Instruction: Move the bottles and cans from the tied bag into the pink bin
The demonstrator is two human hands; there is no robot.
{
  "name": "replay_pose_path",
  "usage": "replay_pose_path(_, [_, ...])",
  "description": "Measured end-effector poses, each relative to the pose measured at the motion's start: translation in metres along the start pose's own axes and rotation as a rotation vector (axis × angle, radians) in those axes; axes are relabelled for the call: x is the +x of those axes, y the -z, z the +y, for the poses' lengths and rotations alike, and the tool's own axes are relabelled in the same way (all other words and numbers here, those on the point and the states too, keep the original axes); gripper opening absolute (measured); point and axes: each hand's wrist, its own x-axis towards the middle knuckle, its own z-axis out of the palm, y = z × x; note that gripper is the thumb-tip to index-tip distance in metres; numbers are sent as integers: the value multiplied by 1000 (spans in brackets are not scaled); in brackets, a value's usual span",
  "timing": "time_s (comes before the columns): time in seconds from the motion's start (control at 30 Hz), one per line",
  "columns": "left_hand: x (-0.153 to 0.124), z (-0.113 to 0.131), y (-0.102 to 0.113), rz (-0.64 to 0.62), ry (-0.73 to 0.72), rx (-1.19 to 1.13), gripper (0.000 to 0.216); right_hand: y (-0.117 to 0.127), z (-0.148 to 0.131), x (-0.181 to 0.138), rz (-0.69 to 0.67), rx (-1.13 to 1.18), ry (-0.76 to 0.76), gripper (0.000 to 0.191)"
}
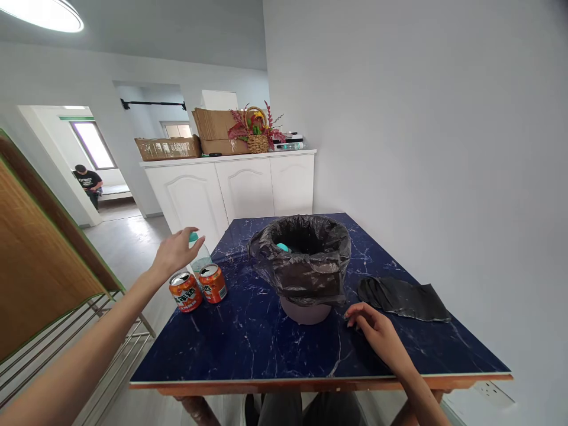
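Your left hand (177,251), fingers apart, is at the bottle (201,258), nine o'clock from the bin (306,312). Better grip its body, I think; the cans (185,291) stand close.

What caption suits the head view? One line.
Left hand at teal-capped clear bottle behind two orange cans; right hand on blue marble table beside black-bagged bin.

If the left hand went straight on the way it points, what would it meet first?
Probably the teal-capped bottle, right at the fingertips of the left hand; whether they touch is unclear. The orange cans sit lower.
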Motion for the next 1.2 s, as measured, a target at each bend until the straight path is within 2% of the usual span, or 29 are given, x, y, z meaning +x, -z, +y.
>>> replay_pose_path(0.17, [-14,3,-1,46,-29,-56,44,0,-3,-1,3,-16,-8,26])
replay_pose_path(0.23, [-17,12,7,142,-57,-84,44,0,-3,-1,2,-14,-6,26])
replay_pose_path(0.27, [-18,19,14,230,-95,-119,44,0,-3,-1,-2,-12,-5,26])
replay_pose_path(0.4, [-29,68,57,677,-388,-398,34,0,-3,0,-9,-4,-5,25])
replay_pose_path(0.47, [-38,102,82,794,-478,-567,31,-1,-3,0,0,-3,0,25])
replay_pose_path(0.53, [-49,139,103,803,-551,-743,30,-1,-3,0,7,1,7,26])
replay_pose_path(0.57, [-54,156,110,778,-585,-809,30,-1,-4,0,9,4,10,26])
replay_pose_path(0.63, [-60,185,118,643,-638,-862,30,-1,-5,0,11,10,12,25])
replay_pose_path(0.73, [-63,213,111,380,-669,-849,30,-1,-9,0,13,17,10,26])
replay_pose_path(0.87, [-57,230,83,78,-737,-860,27,-2,-13,1,11,20,2,28])
replay_pose_path(1.0, [-54,232,59,-231,-823,-699,27,-2,-14,1,30,28,-4,28])
replay_pose_path(1.03, [-54,231,57,-266,-843,-654,29,-2,-14,1,32,29,-3,27])
replay_pose_path(1.1, [-54,226,56,-247,-828,-618,37,-2,-14,1,32,30,0,25])
replay_pose_path(1.2, [-52,207,60,-71,-637,-637,44,-1,-12,1,24,34,5,23])
